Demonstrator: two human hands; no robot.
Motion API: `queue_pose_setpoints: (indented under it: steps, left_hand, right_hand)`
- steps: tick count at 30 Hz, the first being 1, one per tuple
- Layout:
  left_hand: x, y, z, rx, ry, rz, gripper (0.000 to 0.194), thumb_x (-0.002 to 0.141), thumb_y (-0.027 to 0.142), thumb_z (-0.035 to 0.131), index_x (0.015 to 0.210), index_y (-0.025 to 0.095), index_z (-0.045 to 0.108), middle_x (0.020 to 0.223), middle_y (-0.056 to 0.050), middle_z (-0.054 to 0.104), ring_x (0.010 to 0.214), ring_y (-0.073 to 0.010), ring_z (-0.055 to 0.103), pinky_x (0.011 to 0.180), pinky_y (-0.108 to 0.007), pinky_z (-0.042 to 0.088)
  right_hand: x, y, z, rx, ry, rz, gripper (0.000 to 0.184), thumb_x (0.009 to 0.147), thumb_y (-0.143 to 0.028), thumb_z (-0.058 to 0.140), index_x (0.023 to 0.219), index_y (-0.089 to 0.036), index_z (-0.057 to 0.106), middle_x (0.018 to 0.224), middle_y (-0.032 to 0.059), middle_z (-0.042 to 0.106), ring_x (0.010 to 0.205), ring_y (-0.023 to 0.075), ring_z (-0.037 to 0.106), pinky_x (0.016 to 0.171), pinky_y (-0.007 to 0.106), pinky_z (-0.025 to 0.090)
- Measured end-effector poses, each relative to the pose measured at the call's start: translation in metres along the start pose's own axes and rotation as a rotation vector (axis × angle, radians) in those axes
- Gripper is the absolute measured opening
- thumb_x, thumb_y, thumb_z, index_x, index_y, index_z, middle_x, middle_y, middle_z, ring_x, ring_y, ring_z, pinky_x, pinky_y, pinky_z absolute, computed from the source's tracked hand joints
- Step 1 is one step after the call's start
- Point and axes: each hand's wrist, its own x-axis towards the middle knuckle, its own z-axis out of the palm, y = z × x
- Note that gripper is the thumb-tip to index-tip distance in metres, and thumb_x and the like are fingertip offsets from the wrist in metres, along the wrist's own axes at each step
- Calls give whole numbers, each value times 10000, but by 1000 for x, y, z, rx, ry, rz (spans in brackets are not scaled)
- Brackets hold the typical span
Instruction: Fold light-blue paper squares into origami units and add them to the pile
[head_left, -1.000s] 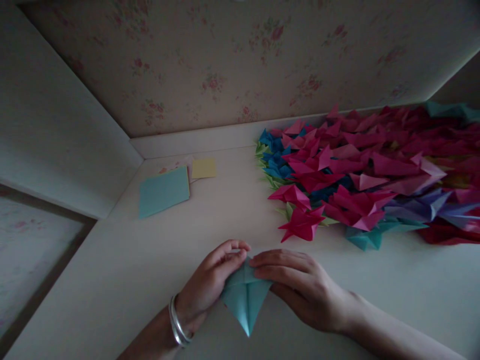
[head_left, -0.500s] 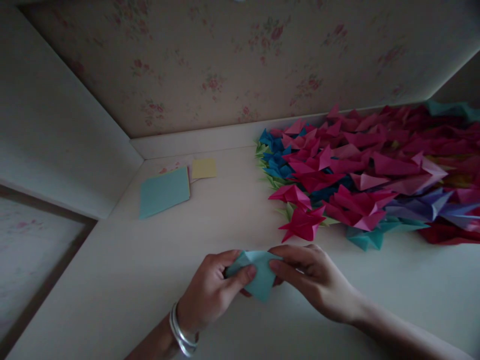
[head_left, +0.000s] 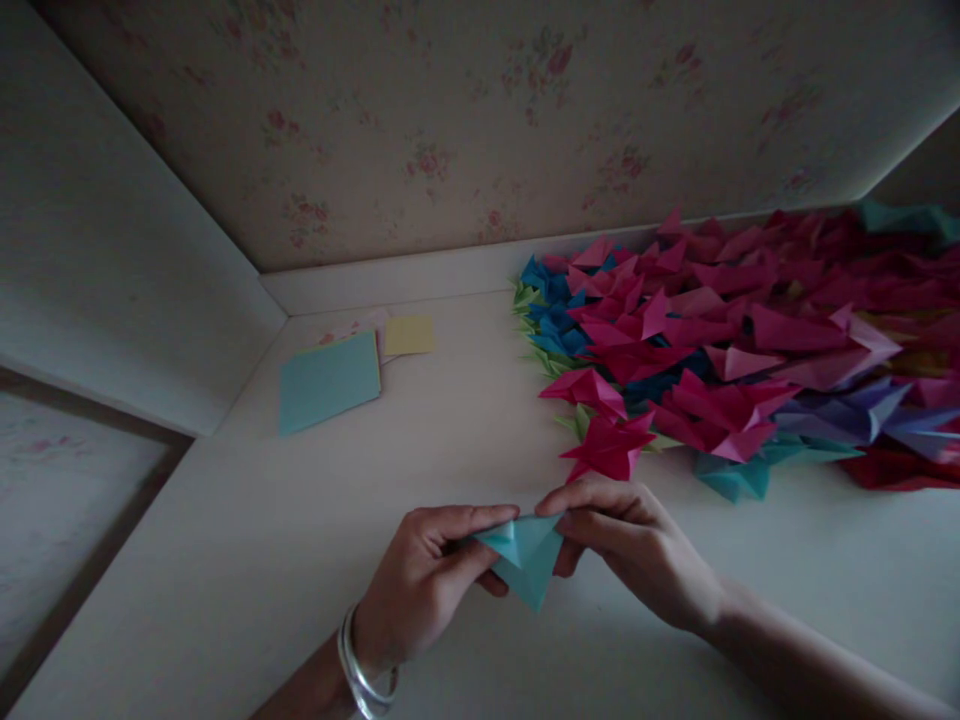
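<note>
A partly folded piece of teal origami paper [head_left: 531, 562] is held above the white table, one point facing down toward me. My left hand [head_left: 442, 570], with silver bangles at the wrist, pinches its left side; the index finger lies along the top edge and the thumb is tucked in by a fold. At the upper right corner, my right hand [head_left: 622, 545] grips the paper between thumb and fingers. Parts of the paper behind the left fingers are hidden.
A heap of folded paper flowers [head_left: 720, 330], mostly pink with blue, green and purple, covers the right side. A stack of teal paper squares [head_left: 330, 382] lies at the left beside a small yellow sheet [head_left: 409, 335]. Behind the white table [head_left: 225, 530] stands a floral wall [head_left: 450, 130].
The teal paper went from a kite-like shape with its point toward me to being lifted and turned. Both hands shifted their grip, and its top edge now shows a fold between them.
</note>
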Motion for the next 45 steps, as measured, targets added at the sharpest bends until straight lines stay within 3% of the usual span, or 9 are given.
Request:
queue_pose_setpoints:
  steps: [4,9,12,18,23,29,35,42,45]
  left_hand:
    - [-3,0,1,67,-13,209,362,855,41,603,1046,273,804,754,-21,701,585,-102,664,547,-188,576]
    - [-5,1,2,39,-20,300,423,858,3,536,1026,283,806,849,-45,710,590,-109,683,515,-196,577]
    - [-6,1,4,184,8,373,434,840,-10,528,1030,265,805,850,-58,721,594,-119,678,528,-213,571]
    - [-6,-2,6,503,82,501,470,847,-19,514,1119,267,769,875,-69,730,677,-144,679,600,-236,571]
    - [-4,2,6,537,71,437,399,870,28,557,1080,277,787,917,-68,756,735,-150,703,650,-228,572]
    - [-10,3,2,312,5,211,399,884,169,626,1271,241,686,1242,-121,718,971,-240,733,823,-328,611]
    - [-1,2,2,299,72,-25,335,935,372,607,1146,160,756,863,-100,807,710,-219,759,649,-287,627]
    - [0,7,4,270,91,-75,271,918,368,615,976,141,750,763,-77,771,666,-193,740,600,-243,587]
    - [-1,6,6,388,98,-3,240,941,348,572,895,161,715,700,-40,716,609,-160,684,558,-214,522]
  right_hand:
    - [0,-1,3,40,6,4,92,785,-266,781,825,-192,820,645,31,762,574,142,737,580,199,570]
    - [-1,-1,2,57,2,0,83,782,-250,772,791,-174,804,641,20,738,574,147,733,583,214,565]
    - [-3,0,2,3,-38,-15,169,839,-324,749,865,-158,762,739,31,733,673,162,730,658,259,564]
    - [-5,5,18,-88,-49,46,453,749,-324,851,1023,-218,506,681,-76,587,569,75,555,496,166,372]
    - [-4,11,23,-127,-15,59,490,816,-358,778,1124,-243,415,697,-68,613,613,103,596,525,188,383]
    - [-1,5,14,-232,71,-1,553,817,-334,763,1220,-237,397,750,-24,670,675,151,630,579,243,437]
    - [0,5,13,-250,15,-11,496,865,-285,721,1234,-245,392,849,12,713,780,179,681,712,298,501]
    - [-1,7,13,-342,-4,-21,460,887,-285,692,1256,-226,424,866,25,708,792,182,660,689,288,477]
    - [-3,7,14,-409,2,-14,442,894,-270,671,1261,-207,433,824,15,698,737,168,639,645,271,455]
